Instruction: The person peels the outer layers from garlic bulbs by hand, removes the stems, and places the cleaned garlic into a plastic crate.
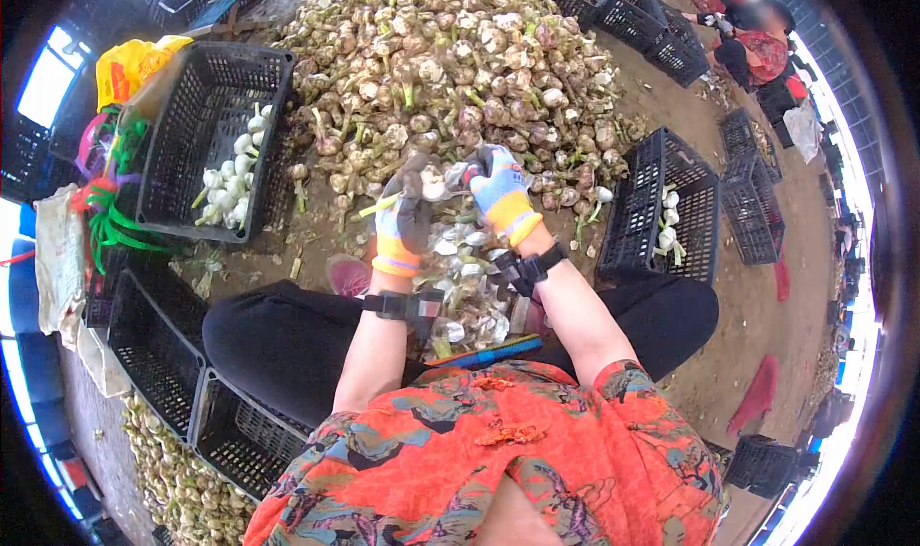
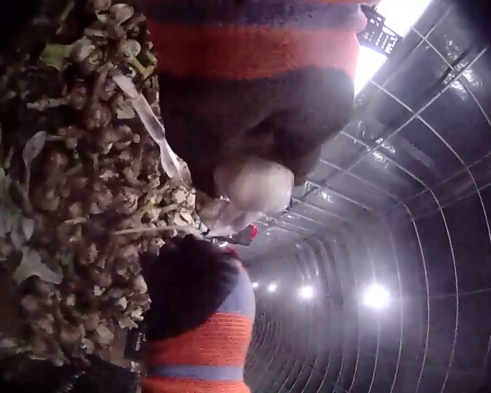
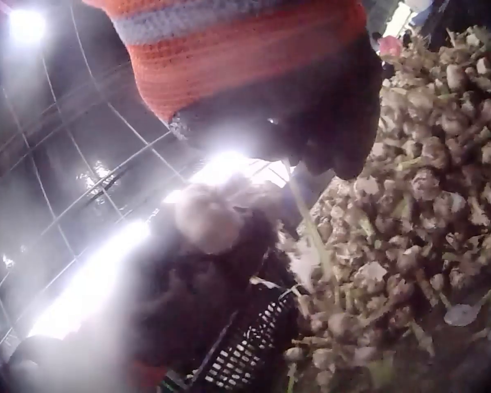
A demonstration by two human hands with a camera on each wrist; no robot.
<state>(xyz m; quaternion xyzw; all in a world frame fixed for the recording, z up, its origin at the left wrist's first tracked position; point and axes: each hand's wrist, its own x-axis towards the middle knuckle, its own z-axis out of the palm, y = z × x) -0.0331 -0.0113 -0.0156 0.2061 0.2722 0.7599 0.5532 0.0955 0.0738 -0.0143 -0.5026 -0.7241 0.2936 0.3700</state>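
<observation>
My left hand (image 1: 404,215), in a grey-palmed glove with an orange cuff, grips a garlic bulb (image 1: 433,182) whose stem (image 1: 380,206) sticks out to the left. In the left wrist view the pale, smooth bulb (image 2: 262,187) shows at the fingertips. Close on its right, my right hand (image 1: 500,189), gloved alike, has its fingers curled and pinches thin papery garlic skin (image 1: 454,187) beside the bulb. From the right wrist, a loose strip (image 3: 309,225) hangs below those fingers. Peeled skins (image 1: 470,302) lie on the ground between my legs, under both hands.
A large heap of unpeeled garlic (image 1: 450,76) rises just ahead. Black crates with clean white bulbs stand left (image 1: 153,196) and right (image 1: 704,210). More crates (image 1: 158,349) sit by my left knee. A blue-and-orange strip (image 1: 489,352) lies before my lap. Another person (image 1: 764,52) sits far right.
</observation>
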